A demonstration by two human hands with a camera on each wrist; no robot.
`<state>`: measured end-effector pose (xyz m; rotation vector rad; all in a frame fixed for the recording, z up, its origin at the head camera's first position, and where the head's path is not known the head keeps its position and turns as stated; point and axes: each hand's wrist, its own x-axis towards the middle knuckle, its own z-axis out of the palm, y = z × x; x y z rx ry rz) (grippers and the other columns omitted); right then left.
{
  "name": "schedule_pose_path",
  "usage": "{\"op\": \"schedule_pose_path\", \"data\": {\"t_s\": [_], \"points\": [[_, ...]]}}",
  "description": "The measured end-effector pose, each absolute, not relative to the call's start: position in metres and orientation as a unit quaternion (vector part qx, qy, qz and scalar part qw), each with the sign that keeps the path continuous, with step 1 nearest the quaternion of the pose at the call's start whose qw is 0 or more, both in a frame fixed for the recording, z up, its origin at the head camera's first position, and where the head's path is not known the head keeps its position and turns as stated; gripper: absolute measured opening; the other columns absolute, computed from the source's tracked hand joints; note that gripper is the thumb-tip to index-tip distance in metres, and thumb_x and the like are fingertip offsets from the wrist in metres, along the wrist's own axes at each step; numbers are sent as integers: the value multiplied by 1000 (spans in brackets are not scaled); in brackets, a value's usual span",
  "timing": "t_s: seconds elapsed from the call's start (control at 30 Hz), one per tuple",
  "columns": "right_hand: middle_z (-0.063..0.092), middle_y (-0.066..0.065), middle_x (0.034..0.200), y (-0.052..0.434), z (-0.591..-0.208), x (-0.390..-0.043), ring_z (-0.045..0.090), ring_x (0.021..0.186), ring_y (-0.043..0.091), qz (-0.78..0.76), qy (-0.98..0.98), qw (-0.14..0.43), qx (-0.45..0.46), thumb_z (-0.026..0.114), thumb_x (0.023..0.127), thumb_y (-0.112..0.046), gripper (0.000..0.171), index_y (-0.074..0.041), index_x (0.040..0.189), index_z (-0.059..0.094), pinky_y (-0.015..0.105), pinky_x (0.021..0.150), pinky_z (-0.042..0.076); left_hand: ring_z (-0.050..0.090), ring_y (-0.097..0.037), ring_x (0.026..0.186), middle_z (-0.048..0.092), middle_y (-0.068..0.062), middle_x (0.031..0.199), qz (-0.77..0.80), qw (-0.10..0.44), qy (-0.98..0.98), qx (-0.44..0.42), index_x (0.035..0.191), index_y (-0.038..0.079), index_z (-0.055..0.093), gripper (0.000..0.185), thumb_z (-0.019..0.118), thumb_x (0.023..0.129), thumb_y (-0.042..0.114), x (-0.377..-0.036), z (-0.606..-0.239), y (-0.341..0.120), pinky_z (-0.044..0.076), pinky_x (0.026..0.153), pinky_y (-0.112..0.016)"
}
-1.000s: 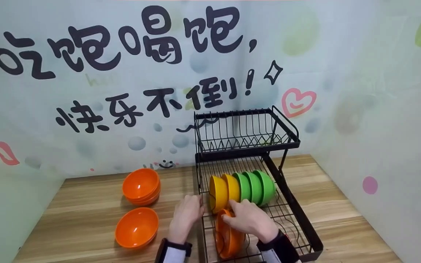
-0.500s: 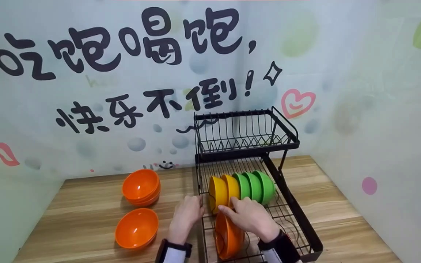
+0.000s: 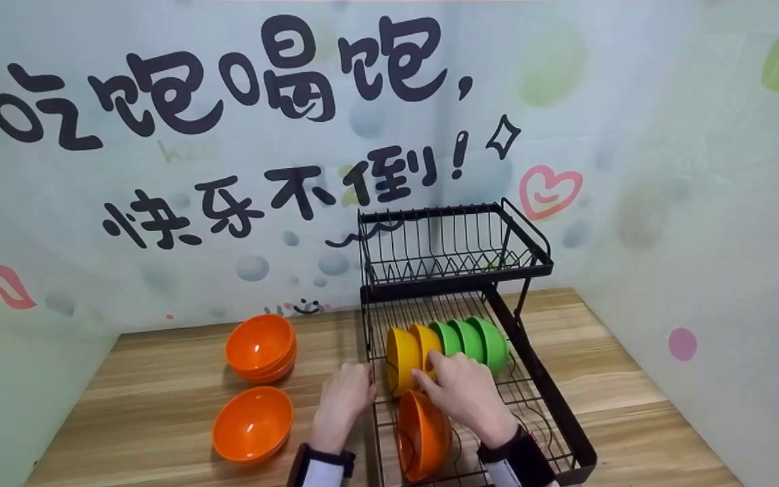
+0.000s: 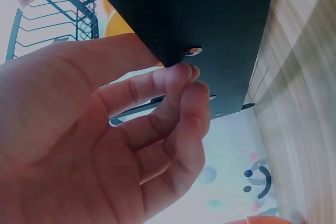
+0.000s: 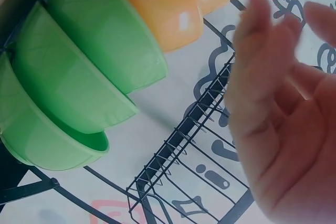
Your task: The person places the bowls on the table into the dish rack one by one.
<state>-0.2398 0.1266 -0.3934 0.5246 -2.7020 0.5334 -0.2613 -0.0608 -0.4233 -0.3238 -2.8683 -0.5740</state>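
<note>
My left hand (image 3: 343, 399) holds the left edge of the black two-tier dish rack (image 3: 575, 433). In the left wrist view, the thumb and curled fingers (image 4: 191, 108) pinch the rack's dark side panel (image 4: 210, 14). An orange bowl (image 3: 423, 436) stands on its side in the front of the lower tier. Just above and behind that bowl is my right hand (image 3: 464, 389), its fingers loose and nothing in its grasp. Behind it stands a row of two yellow bowls (image 3: 403, 355) and three green bowls (image 3: 491, 341), all on their sides; the right wrist view shows the green bowls (image 5: 68, 66) close up.
On the wooden table (image 3: 126, 419) left of the rack sit a stack of orange bowls (image 3: 261, 345) and a single orange bowl (image 3: 253, 425) in front of it. The rack's upper tier (image 3: 454, 243) overhangs the back. A printed backdrop (image 3: 159, 284) closes off the rear.
My right hand has let go of the orange bowl in the rack and moved up and away from its rim. That bowl stays standing in place. The left hand keeps its hold.
</note>
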Motion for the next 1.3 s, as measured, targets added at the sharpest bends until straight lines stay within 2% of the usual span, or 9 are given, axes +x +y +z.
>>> {"op": "schedule_pose_path", "data": {"t_s": [0.23,0.37,0.5,0.67,0.87,0.97,1.13,1.3], "points": [[39,-8,52,125,-391,-240,33,41,5,189,-936,229,187,65,87,-26,19,-11,77,57,19,37,24,64,-30,67,68,-15,79,-189,99,-971,-105,75,5,64,14,70,79,17,-263,-423,-63,50,55,-42],[33,-10,52,125,-390,-239,32,41,5,186,-930,253,190,66,86,-24,21,-11,75,55,18,37,22,63,-26,67,68,-14,80,-191,80,-974,-92,81,4,65,20,70,82,23,-261,-419,-67,51,58,-41],[31,-11,51,125,-390,-239,31,41,4,182,-927,263,193,66,85,-23,21,-11,74,54,18,37,22,65,-27,71,69,-15,83,-184,77,-978,-69,84,4,66,21,70,83,24,-258,-415,-71,52,61,-43],[38,-8,51,125,-390,-238,33,41,5,178,-928,263,194,67,85,-23,16,-11,78,58,18,37,24,67,-31,73,70,-16,84,-173,95,-980,-40,81,2,67,17,71,80,19,-258,-415,-78,52,62,-46],[48,-5,53,126,-387,-238,37,41,6,172,-934,251,189,66,86,-25,16,-11,81,60,19,38,27,64,-32,64,64,-17,70,-114,171,-979,14,71,-2,65,8,66,77,4,-253,-414,-86,52,54,-44],[47,-6,53,127,-386,-238,37,42,6,173,-934,248,191,66,86,-25,16,-11,81,60,18,38,27,63,-33,67,63,-19,73,-75,175,-979,73,76,-5,64,6,62,77,0,-251,-412,-91,53,55,-42],[45,-7,52,127,-387,-238,37,42,6,176,-933,248,193,66,86,-24,16,-10,80,60,18,38,28,66,-34,76,67,-25,84,-87,108,-977,163,87,-9,65,14,58,81,2,-250,-412,-102,52,59,-40],[44,-7,52,127,-388,-237,38,43,6,174,-933,248,194,66,86,-25,16,-11,80,60,19,39,28,67,-37,86,69,-25,95,-136,19,-975,176,91,-6,68,21,50,85,1,-249,-417,-116,52,67,-44]]}}
